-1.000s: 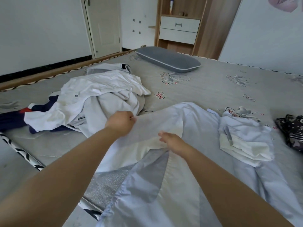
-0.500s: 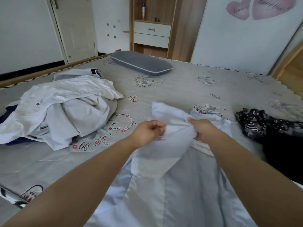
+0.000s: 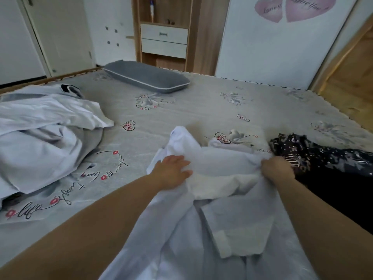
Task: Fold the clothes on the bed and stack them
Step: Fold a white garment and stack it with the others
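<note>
Two hands on pale shirt (image 3: 222, 229), frame centre: left hand (image 3: 173, 171) pressed flat, fingers released; right hand (image 3: 277, 168) fingers clenched on fabric. Best pulled taut before creasing.

The pale blue cotton shirt (image 3: 212, 229) ran out of the bottom edge, so its lower part was not visible. The fingertips of the right hand (image 3: 277, 168) were buried in the shirt fabric. The heap of white and grey clothes (image 3: 44, 136) was cut by the left edge, and the dark patterned garment (image 3: 323, 158) by the right edge. The pink heart stickers (image 3: 290, 8) on the wall were cropped at the top, and their writing was too blurred to read.
</note>
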